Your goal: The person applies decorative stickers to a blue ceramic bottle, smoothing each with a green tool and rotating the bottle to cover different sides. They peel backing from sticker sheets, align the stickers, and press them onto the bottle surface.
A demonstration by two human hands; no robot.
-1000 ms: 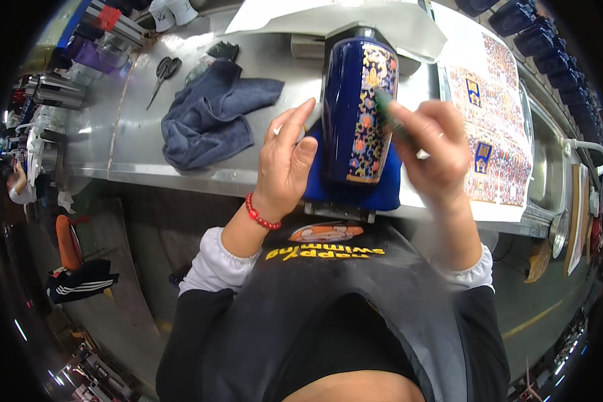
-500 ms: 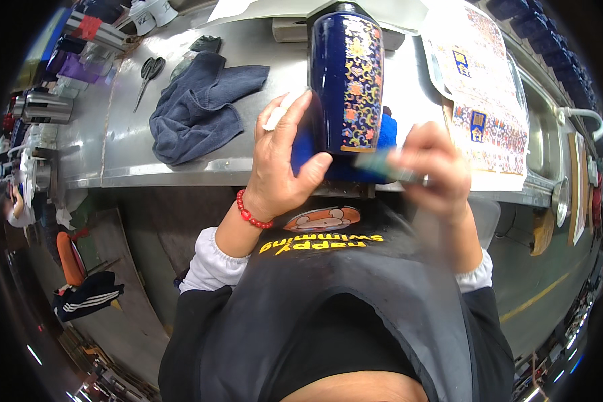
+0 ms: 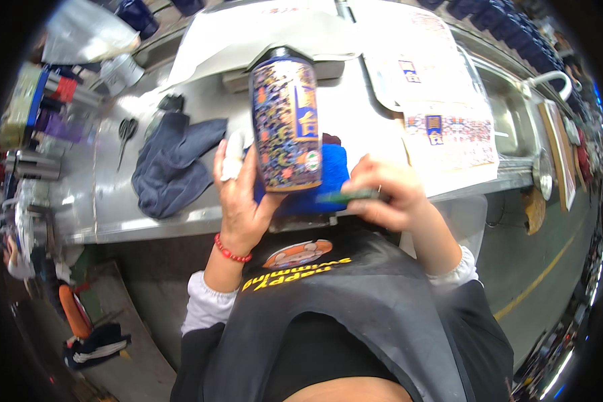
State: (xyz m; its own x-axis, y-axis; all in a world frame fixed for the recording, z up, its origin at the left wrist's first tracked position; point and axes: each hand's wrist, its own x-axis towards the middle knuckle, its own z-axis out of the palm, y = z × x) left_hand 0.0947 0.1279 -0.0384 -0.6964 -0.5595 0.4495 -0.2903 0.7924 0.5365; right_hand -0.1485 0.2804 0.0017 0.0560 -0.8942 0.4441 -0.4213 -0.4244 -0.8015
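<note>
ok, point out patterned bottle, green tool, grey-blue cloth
Patterned bottle [image 3: 285, 127], head view: middle of decorated side.
Green tool [image 3: 350, 196], head view: middle of exposed part.
Grey-blue cloth [image 3: 170, 162], head view: central folds.

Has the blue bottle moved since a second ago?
Yes: the blue bottle has turned leftward about its length, toward the grey cloth; floral pattern now left.

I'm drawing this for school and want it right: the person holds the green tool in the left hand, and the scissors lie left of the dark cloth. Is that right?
Not quite: the green tool is in the right hand, as the head view shows. The scissors do lie left of the dark cloth.
</note>
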